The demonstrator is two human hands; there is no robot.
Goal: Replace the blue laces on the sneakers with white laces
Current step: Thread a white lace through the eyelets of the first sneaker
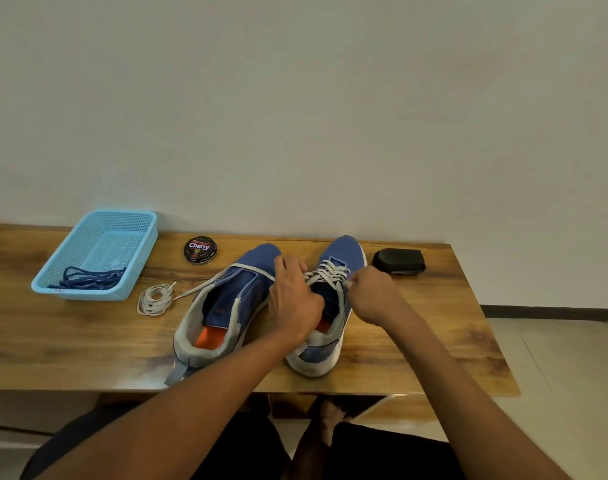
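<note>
On the wooden table (434,327) two blue sneakers stand side by side: the right sneaker (333,306) sits under both hands, the unlaced left sneaker (226,306) just left of them. The left hand (293,303) and right hand (375,297) each pinch the white lace (330,273) threaded through it. Farther left lie a light blue basket (98,252) holding the blue laces (88,278), and a coiled white lace (155,299).

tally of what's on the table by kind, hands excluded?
Blue sneakers: 2 (unlaced one, white-laced one)
White lace coil: 1
Blue laces bundle: 1, in the basket
Light blue basket: 1
Cherry polish tin: 1
Black shoe brush: 1
Total: 7
</note>
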